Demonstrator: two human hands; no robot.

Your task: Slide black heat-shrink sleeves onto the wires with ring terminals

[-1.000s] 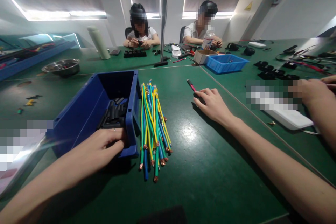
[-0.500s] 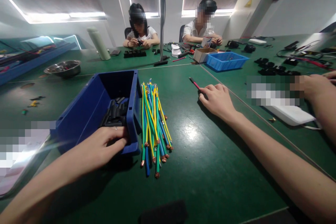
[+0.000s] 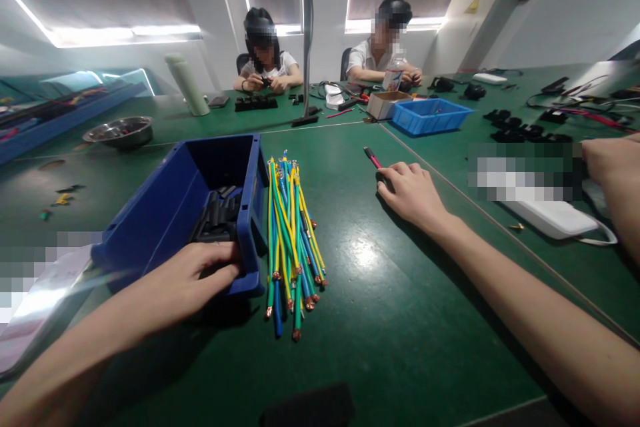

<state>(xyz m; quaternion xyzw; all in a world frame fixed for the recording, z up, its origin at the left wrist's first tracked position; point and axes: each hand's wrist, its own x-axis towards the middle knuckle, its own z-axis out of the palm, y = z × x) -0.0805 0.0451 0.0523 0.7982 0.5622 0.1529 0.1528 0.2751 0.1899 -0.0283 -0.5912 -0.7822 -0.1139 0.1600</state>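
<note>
Inside the front right corner of a dark blue bin (image 3: 150,227) is my left hand (image 3: 200,273), its thumb and fingers curled toward each other. The bin wall hides the fingertips, so what they hold cannot be made out. Short black tubes (image 3: 219,213) lie in the bin just beyond those fingers. My right hand (image 3: 407,193) rests low over the green table, its fingers closed on a red wire (image 3: 376,161) with a black sleeve at its far end. Between my hands lies a bundle of blue and yellow-green wires (image 3: 287,233), with bare copper at the near ends.
A metal bowl (image 3: 120,133) and a pale green bottle (image 3: 187,83) stand at the back left. A light blue tray (image 3: 433,118) sits beyond my right hand. At the right are a white power strip (image 3: 555,213) and another person's arm (image 3: 617,180). Two people sit opposite.
My right hand is almost still; the red wire shows slightly less beyond its fingers. My left hand stays in the bin. The other person's hand at the right has shifted off the power strip.
</note>
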